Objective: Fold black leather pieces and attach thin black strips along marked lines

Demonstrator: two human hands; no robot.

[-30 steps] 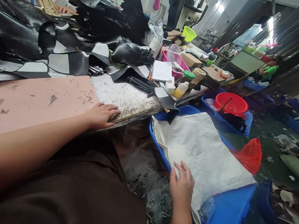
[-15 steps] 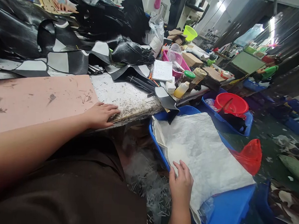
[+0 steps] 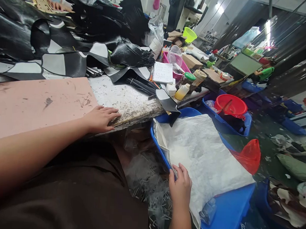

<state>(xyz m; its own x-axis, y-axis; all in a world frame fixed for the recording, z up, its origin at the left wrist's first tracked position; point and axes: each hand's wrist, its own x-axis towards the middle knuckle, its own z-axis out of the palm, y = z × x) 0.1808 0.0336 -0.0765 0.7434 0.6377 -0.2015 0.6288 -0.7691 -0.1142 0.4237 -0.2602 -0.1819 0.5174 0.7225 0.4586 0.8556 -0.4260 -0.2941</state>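
Note:
My left hand [image 3: 100,118] lies flat on the edge of the work table [image 3: 128,101], fingers spread, next to a pink mat [image 3: 36,104]. Down at my right side, my right hand [image 3: 180,187] curls its fingers over the near left edge of a large white sheet [image 3: 204,155] that covers a blue plastic bin [image 3: 230,212]. The fingertips pinch the sheet's edge at the bin rim. Whatever the bin holds under the sheet is hidden.
Black leather pieces [image 3: 70,26] are heaped along the table's back. A notepad [image 3: 162,73], bottles [image 3: 182,91] and a pink basket [image 3: 183,66] sit to the right. A red bowl [image 3: 230,104] rests in another blue bin. Plastic scraps [image 3: 150,190] litter the floor; a red bag [image 3: 249,156] lies beside the bin.
My right hand slid a little left and back along the sheet, and its fingers went from flat on the paper to curled over its edge. The left hand stayed put.

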